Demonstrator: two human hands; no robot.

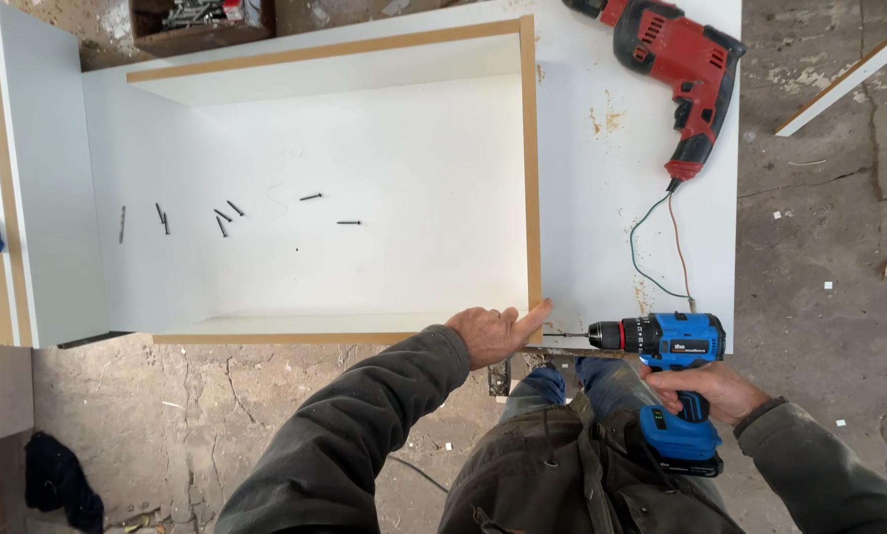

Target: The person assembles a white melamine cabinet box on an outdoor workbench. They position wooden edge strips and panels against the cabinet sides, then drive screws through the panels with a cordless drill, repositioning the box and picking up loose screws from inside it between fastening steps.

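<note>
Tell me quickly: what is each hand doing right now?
Left hand: holds nothing, resting on the white cabinet's corner, one of its fingers pointing out.
Right hand: closed around the blue drill's grip.

One camera, worn on my head, looks almost straight down from standing height. My left hand [493,334] and right hand [710,388] enter at the near edge, the white cabinet [364,198] fills the centre and left, and bare concrete floor [829,227] runs along the right and near sides.
</note>
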